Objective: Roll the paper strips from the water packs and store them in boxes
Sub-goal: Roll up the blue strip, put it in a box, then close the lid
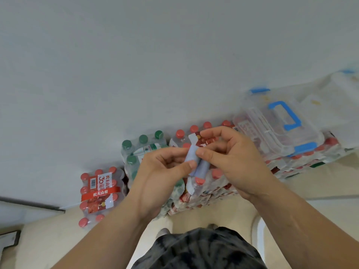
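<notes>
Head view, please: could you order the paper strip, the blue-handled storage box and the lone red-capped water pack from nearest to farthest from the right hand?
1. The paper strip, pinched by the right hand itself.
2. The blue-handled storage box, up and to the hand's right.
3. The lone red-capped water pack, far off to the left.

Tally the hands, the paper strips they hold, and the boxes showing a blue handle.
Hands: 2, left hand and right hand
Strip, pinched by both hands: 1
Box with a blue handle: 1
Total: 4
</notes>
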`<action>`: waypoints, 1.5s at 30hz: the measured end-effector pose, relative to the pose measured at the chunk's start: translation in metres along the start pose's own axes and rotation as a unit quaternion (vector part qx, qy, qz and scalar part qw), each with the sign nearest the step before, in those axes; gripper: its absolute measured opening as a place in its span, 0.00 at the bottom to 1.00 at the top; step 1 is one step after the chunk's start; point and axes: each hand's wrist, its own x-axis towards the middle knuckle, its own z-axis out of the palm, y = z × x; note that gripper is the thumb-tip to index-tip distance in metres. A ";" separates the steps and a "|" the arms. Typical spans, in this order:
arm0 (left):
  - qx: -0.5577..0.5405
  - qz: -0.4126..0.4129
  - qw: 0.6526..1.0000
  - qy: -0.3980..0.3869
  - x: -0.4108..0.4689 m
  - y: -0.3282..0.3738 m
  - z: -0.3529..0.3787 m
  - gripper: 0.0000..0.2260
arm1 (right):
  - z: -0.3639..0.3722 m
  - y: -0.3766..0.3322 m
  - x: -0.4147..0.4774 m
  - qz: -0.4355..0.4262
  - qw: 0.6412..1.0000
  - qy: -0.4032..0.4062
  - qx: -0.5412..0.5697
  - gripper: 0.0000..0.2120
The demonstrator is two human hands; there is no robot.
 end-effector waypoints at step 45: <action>0.110 -0.037 0.949 -0.293 0.215 -0.021 0.451 0.09 | -0.429 0.030 0.004 -0.002 0.931 0.361 0.052 0.13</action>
